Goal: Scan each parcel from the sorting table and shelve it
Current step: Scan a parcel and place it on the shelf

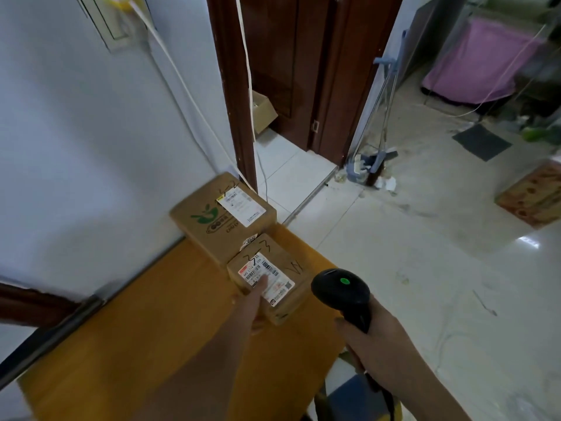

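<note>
Two parcels bear labels; nearer label reads "3005".

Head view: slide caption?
Left hand grips small parcel on table; right hand aims scanner.

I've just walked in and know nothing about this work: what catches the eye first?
The black scanner with its green light, gripped in the right hand at lower right. Beside it, the left hand holds a small parcel on the orange table, a larger parcel behind.
</note>
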`<move>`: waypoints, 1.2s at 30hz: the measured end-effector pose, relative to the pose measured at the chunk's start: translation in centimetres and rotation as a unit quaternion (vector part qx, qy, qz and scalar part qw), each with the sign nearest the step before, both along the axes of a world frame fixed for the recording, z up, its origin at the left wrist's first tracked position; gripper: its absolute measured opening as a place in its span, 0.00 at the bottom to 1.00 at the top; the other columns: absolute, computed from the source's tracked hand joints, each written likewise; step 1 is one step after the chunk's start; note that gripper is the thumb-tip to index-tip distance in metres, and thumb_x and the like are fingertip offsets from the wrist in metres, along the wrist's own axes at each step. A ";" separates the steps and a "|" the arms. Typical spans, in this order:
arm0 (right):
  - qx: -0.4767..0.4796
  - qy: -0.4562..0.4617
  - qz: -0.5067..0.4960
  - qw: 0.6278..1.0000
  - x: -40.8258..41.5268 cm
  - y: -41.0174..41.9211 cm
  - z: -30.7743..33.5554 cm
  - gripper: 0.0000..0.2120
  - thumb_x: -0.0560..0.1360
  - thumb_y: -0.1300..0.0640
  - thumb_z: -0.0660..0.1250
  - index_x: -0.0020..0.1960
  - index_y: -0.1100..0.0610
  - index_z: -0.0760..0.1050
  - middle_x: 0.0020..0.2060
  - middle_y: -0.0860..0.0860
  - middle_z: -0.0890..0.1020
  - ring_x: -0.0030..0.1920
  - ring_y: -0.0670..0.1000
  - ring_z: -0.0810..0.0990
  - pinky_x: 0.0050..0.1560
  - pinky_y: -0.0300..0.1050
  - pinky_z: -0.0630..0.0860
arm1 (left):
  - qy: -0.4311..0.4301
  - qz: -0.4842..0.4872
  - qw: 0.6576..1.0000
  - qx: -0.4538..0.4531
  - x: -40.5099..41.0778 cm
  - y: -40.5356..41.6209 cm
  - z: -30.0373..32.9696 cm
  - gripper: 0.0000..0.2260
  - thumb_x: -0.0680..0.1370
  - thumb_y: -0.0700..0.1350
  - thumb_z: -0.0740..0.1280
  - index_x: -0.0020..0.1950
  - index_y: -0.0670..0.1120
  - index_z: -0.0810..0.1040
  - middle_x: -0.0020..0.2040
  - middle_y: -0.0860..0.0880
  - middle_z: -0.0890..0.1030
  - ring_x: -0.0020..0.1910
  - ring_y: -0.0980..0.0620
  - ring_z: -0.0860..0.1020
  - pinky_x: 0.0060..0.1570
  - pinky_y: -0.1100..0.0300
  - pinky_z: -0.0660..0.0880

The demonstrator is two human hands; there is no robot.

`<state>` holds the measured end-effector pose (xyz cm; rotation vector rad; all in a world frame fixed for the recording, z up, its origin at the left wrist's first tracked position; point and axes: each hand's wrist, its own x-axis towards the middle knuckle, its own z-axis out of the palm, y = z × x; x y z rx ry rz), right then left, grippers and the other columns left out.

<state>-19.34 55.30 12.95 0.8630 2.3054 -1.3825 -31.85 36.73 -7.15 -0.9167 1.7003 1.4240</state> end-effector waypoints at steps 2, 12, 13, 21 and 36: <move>0.003 -0.009 0.001 1.000 -0.6 0.3 -0.7 0.14 0.77 0.57 0.70 0.60 0.51 0.71 0.31 0.52 0.79 0.21 0.44 0.76 0.25 0.36 0.74 | 0.001 0.017 0.999 0.028 -0.1 0.2 -0.4 0.39 0.71 0.67 0.74 0.74 0.48 0.68 0.54 0.46 0.82 0.53 0.41 0.83 0.58 0.41 0.80; -0.052 0.006 0.103 0.993 -3.6 -0.4 -3.6 0.08 0.78 0.56 0.69 0.52 0.45 0.72 0.27 0.48 0.77 0.26 0.42 0.74 0.33 0.40 0.76 | 0.081 -0.007 0.996 0.040 0.1 2.6 -1.3 0.54 0.66 0.49 0.85 0.81 0.51 0.53 0.66 0.47 0.77 0.56 0.48 0.80 0.52 0.48 0.81; -0.056 0.003 0.110 0.992 -3.7 -0.5 -3.9 0.09 0.78 0.56 0.69 0.53 0.44 0.72 0.27 0.46 0.78 0.25 0.41 0.74 0.33 0.39 0.76 | 0.100 -0.034 0.994 0.037 0.2 2.7 -1.5 0.58 0.65 0.49 0.85 0.82 0.51 0.49 0.71 0.48 0.74 0.62 0.45 0.78 0.59 0.46 0.79; -0.026 0.033 0.054 0.998 -2.9 -1.1 -3.3 0.11 0.77 0.57 0.70 0.57 0.48 0.74 0.29 0.46 0.79 0.29 0.41 0.78 0.30 0.31 0.72 | 0.170 -0.087 0.977 0.091 1.7 3.3 1.8 0.63 0.58 0.51 0.86 0.81 0.56 0.47 0.64 0.57 0.75 0.64 0.50 0.77 0.54 0.58 0.80; -0.023 0.130 -0.004 0.991 -0.4 -1.8 3.0 0.07 0.80 0.54 0.67 0.43 0.51 0.74 0.28 0.50 0.75 0.29 0.45 0.73 0.28 0.36 0.69 | 0.307 -0.086 0.947 0.038 3.3 5.4 9.5 0.58 0.53 0.55 0.86 0.75 0.66 0.55 0.69 0.51 0.74 0.66 0.47 0.79 0.58 0.45 0.82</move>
